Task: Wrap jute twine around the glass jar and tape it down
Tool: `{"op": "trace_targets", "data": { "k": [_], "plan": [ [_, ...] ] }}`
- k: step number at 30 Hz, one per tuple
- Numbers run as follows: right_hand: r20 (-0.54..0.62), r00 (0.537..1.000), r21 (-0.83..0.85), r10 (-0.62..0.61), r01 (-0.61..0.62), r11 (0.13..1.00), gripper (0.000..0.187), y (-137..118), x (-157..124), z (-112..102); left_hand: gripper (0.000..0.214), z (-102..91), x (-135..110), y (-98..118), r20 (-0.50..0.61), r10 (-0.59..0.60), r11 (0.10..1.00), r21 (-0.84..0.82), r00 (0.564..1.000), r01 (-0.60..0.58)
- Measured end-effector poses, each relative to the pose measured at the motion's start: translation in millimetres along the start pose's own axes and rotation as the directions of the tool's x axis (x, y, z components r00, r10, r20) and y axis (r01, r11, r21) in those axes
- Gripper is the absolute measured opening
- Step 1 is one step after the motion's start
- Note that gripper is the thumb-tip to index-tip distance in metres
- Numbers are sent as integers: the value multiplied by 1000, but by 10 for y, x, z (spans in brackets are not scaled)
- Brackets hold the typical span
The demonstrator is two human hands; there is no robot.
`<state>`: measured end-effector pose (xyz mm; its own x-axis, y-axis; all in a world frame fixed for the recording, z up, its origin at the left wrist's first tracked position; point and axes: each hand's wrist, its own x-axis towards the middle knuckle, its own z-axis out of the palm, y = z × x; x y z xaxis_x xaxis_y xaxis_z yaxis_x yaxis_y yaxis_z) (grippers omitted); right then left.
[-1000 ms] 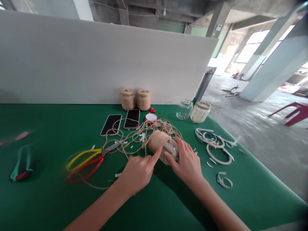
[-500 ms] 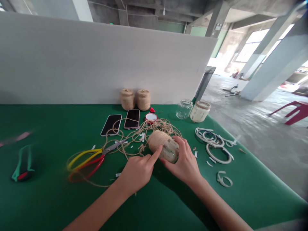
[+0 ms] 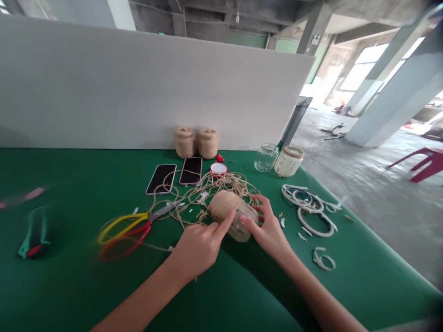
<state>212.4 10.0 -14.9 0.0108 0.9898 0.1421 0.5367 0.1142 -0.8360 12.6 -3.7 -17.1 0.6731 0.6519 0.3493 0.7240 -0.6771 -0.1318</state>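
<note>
A glass jar (image 3: 242,229), partly wound with jute twine (image 3: 224,205), lies tilted in front of me. My right hand (image 3: 266,226) grips its bare glass end, thumb on the near face and fingers over the far side. My left hand (image 3: 200,244) points its index finger onto the edge of the wound twine. Its other fingers are curled, and a strand of twine runs to it from the left, with a short end showing below. Behind the jar is a loose heap of twine (image 3: 238,182). Scissors with yellow and red handles (image 3: 147,224) lie open left of my hands.
Two twine-covered jars (image 3: 208,144) stand against the white panel (image 3: 155,92). Two phones (image 3: 161,179) and a red-rimmed tape roll (image 3: 219,169) lie nearer. To the right are a clear jar (image 3: 266,159), a taped jar (image 3: 289,162) and tape rings (image 3: 314,221). A green cutter (image 3: 34,235) lies far left.
My right thumb has moved from beneath the jar up onto its near face, and the jar has turned a little. My left index finger stays at the twine's edge.
</note>
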Motion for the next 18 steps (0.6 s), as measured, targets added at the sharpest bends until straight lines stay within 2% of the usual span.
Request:
{"op": "trace_targets", "data": {
  "k": [3,5,8,12,14,18],
  "plan": [
    [24,999,-147,-41,45,988,46,-32,-16,-14,62,-15,1,19,-11,5,1000,-12,1000,-5],
    [3,997,-299,-76,73,952,48,-58,-39,-12,61,-14,-3,22,-25,5,1000,-19,1000,-5],
    [-31,985,-429,-169,140,893,67,-77,-81,15,58,-7,-12,11,-33,6,1000,-18,999,-7],
    [-59,950,-481,-308,243,842,93,-70,-127,69,56,4,-19,-1,-13,12,1000,-12,1000,-12],
    [-49,941,-495,-336,269,826,92,-60,-133,85,56,14,-19,0,-10,11,1000,-12,1000,-11],
    [52,891,-556,-450,400,728,77,-33,-113,78,56,32,-19,2,-15,4,1000,-8,1000,-4]
  ]
}}
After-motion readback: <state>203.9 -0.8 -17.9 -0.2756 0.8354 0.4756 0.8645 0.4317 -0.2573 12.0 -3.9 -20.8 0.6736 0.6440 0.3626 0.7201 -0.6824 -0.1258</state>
